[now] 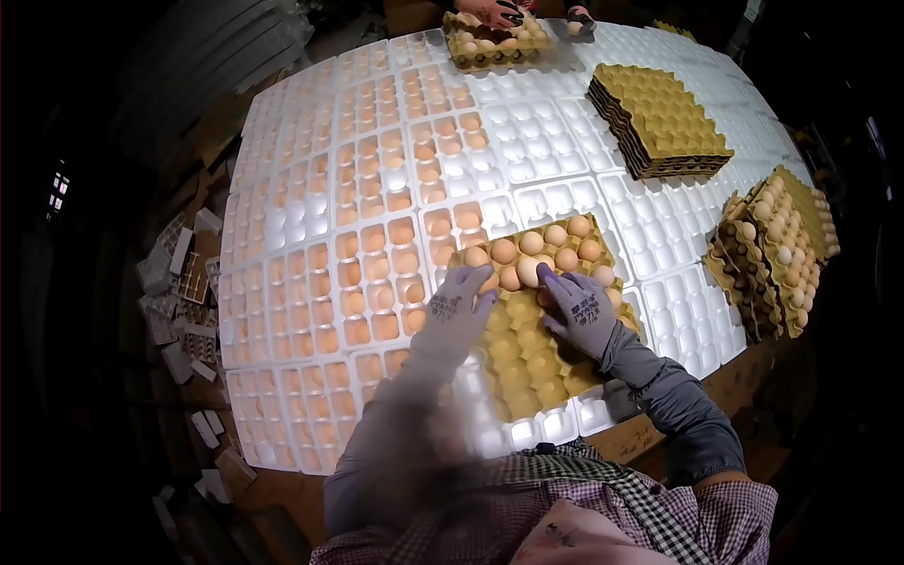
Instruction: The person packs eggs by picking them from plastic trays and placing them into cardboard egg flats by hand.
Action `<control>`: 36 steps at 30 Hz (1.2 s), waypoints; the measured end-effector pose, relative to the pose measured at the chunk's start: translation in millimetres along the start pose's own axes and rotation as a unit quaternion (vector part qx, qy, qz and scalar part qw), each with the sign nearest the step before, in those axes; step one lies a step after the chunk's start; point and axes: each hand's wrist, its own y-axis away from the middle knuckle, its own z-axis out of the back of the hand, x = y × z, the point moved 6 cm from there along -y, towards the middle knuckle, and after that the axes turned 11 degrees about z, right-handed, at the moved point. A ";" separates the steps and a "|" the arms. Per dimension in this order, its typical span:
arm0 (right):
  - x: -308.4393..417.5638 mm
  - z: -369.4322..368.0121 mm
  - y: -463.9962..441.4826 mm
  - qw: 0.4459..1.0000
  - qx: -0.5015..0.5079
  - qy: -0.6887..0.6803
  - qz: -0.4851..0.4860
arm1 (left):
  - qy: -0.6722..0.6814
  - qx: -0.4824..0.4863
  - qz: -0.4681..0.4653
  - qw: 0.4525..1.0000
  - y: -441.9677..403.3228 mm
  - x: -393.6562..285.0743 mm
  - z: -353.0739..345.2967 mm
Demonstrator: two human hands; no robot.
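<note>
The lavender-gloved left grip (457,299) and right grip (584,306) are curling half-closed over round brown eggs (504,251) sitting in the near yellow-brown pulp tray (527,363); whether either is holding one, I cannot tell. Both should be cupping lightly, never pinching.

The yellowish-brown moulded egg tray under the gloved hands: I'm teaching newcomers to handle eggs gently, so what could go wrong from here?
1. The pale, rounded egg between the left purple-gloved hand and right purple-gloved hand might knock its close neighbours and crack.
2. The yellowish-brown moulded egg tray lies over bumpy white plastic trays, so pressing could rock it.
3. The tilted, egg-filled brown trays near the right table edge could slip if bumped.
</note>
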 end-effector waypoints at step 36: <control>-177.5 -50.2 -192.2 0.988 0.021 0.141 0.066 | -0.148 0.016 0.108 0.983 -226.5 60.2 -70.3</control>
